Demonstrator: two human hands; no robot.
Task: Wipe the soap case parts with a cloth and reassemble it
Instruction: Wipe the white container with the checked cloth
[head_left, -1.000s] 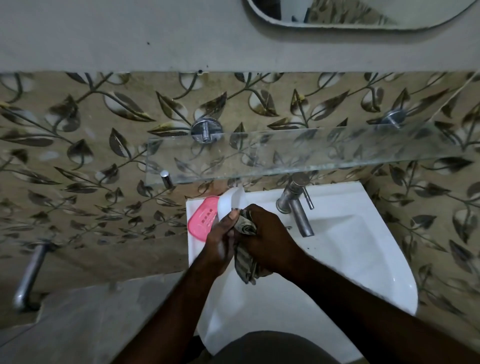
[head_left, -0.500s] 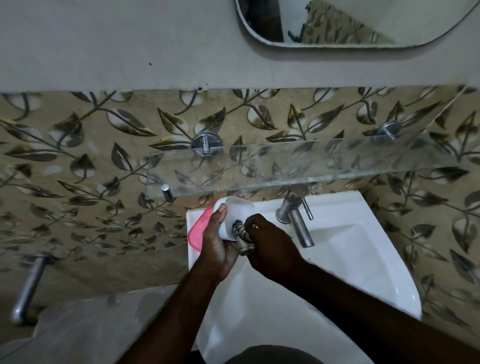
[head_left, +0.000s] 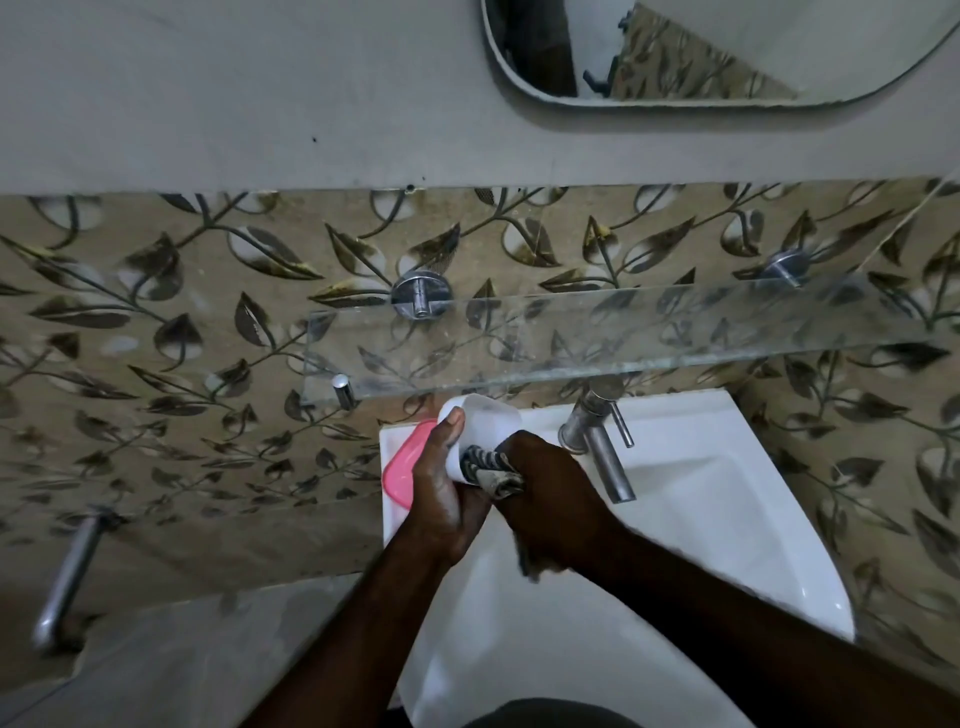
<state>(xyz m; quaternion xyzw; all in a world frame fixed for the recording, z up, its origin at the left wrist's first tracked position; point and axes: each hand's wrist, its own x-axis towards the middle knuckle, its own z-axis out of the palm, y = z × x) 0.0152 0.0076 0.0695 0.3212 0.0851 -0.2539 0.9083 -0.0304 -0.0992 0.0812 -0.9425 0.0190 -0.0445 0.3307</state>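
Observation:
My left hand (head_left: 441, 493) grips a white soap case part (head_left: 485, 423), tilted up over the back left of the white sink (head_left: 727, 519), thumb on its rim. My right hand (head_left: 550, 499) is closed on a grey striped cloth (head_left: 491, 467) and presses it against the white part's lower side. A pink soap case part (head_left: 402, 467) lies on the sink's back left ledge, half hidden behind my left hand.
A metal tap (head_left: 597, 441) stands just right of my hands. A glass shelf (head_left: 597, 338) juts from the leaf-patterned tiled wall right above them. A mirror (head_left: 701, 52) hangs higher up. A metal bar (head_left: 67, 577) sticks out at lower left.
The white part has been turned and raised in my left hand, thumb now over its rim. The cloth moved from hanging below my hands to bunched against the part. The view tilted up a little.

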